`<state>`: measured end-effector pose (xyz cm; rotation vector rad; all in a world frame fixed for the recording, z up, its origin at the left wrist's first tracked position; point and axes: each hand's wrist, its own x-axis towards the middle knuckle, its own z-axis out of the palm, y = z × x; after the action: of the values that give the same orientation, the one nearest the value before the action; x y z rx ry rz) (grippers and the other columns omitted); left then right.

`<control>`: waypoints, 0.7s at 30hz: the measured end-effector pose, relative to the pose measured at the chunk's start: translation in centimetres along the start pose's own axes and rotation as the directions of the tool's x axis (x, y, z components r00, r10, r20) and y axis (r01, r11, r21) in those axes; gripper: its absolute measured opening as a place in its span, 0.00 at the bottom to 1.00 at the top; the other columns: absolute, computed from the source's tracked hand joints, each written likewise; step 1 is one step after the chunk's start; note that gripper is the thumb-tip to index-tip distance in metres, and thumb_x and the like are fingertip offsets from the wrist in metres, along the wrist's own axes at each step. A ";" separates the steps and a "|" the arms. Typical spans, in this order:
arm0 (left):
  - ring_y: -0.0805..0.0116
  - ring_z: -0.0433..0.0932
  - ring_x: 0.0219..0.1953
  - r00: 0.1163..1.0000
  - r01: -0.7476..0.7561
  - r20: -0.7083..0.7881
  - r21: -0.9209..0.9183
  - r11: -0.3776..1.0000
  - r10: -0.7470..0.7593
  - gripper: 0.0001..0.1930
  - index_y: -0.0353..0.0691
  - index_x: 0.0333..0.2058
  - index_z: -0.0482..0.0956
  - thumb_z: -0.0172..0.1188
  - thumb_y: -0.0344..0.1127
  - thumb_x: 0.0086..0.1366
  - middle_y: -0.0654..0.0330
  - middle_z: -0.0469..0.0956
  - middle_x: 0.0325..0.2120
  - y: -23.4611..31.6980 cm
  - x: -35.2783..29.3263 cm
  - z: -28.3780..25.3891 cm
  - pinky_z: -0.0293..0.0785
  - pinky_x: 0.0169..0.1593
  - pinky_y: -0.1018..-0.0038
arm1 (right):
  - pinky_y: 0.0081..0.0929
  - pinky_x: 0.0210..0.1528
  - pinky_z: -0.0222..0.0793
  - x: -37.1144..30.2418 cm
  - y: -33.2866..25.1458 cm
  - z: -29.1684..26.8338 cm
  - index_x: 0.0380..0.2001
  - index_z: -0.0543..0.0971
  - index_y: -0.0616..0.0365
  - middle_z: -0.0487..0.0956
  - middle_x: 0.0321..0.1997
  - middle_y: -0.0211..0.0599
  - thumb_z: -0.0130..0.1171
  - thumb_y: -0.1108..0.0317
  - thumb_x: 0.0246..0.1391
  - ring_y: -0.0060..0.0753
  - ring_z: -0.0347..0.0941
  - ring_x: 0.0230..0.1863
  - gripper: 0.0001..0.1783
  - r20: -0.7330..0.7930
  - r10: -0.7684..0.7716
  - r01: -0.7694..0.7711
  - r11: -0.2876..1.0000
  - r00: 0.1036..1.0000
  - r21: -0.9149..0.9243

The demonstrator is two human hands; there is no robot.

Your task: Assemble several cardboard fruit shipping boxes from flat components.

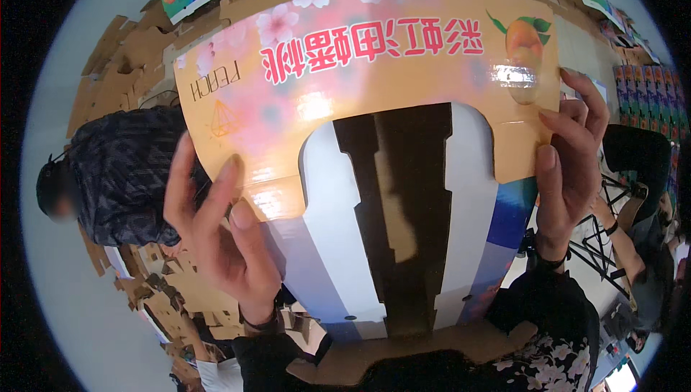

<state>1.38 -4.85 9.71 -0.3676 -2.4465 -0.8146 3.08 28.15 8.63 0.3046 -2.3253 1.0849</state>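
A printed cardboard fruit carton (403, 82) fills the middle of the view. Its yellow-orange end panel carries pink blossoms, upside-down red lettering and a fruit picture, with a wide cutout along the lower side. Below the panel run white, lilac and blue walls on both sides of a dark brown gap. My left hand (227, 237) is at the panel's lower left corner, fingertips and thumb bent against the small flap there. On the other side, my right hand (572, 165) grips the panel's right edge, thumb low and fingers higher up. The carton's underside is hidden.
Flattened brown cardboard (119, 68) lies in piles at the left and along the top. A person in dark clothing (129, 176) bends at the left; another person's arm (622, 244) shows at the right. Behind it are a black chair (637, 154) and stacked printed cartons (648, 100).
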 end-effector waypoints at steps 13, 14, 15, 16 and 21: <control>0.45 0.70 0.53 0.524 0.250 0.822 0.102 0.963 -0.223 0.31 0.39 0.49 0.77 0.72 0.26 0.41 0.51 0.72 0.49 -2.9 -7.5 -11.3 0.69 0.53 0.54 | 0.33 0.50 0.66 -4.6 -1.2 -9.5 0.51 0.79 0.57 0.71 0.49 0.48 0.78 0.53 0.39 0.43 0.67 0.52 0.35 0.804 -0.009 -0.538 0.739 0.594 0.406; 0.43 0.68 0.55 0.404 0.278 0.903 0.031 0.960 -0.146 0.46 0.38 0.59 0.69 0.78 0.28 0.35 0.49 0.69 0.51 -2.7 -7.9 -11.7 0.67 0.57 0.55 | 0.32 0.51 0.65 -5.3 -1.4 -9.8 0.54 0.77 0.60 0.73 0.49 0.46 0.81 0.54 0.35 0.41 0.67 0.52 0.42 0.889 -0.022 -0.646 0.679 0.457 0.349; 0.43 0.68 0.55 0.407 0.278 0.902 0.029 0.960 -0.145 0.46 0.38 0.59 0.69 0.78 0.28 0.35 0.49 0.69 0.51 -2.3 -8.4 -11.9 0.67 0.57 0.55 | 0.30 0.53 0.65 -6.1 -1.8 -9.8 0.57 0.74 0.64 0.74 0.48 0.44 0.85 0.55 0.30 0.40 0.67 0.52 0.50 0.932 -0.044 -0.734 0.603 0.361 0.313; 0.44 0.66 0.57 0.314 0.513 0.930 0.005 0.859 -0.193 0.51 0.38 0.63 0.64 0.79 0.30 0.36 0.47 0.66 0.54 -1.8 -8.8 -12.2 0.65 0.59 0.56 | 0.30 0.53 0.65 -7.0 -2.2 -9.7 0.58 0.74 0.64 0.75 0.49 0.43 0.85 0.55 0.30 0.39 0.66 0.53 0.50 0.946 -0.074 -0.762 0.574 0.315 0.299; 0.48 0.57 0.65 0.368 0.744 0.893 -0.117 0.658 -0.257 0.60 0.31 0.67 0.49 0.81 0.34 0.39 0.41 0.53 0.64 -0.1 -12.6 -11.2 0.52 0.68 0.59 | 0.30 0.51 0.65 -10.5 -3.5 -8.7 0.55 0.75 0.64 0.76 0.49 0.43 0.82 0.59 0.36 0.38 0.69 0.49 0.42 0.877 0.077 -0.712 0.619 0.475 0.331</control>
<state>16.17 -12.92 10.20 -0.1100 -3.2596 -2.0299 16.52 32.18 9.45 0.5889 -2.7207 2.5549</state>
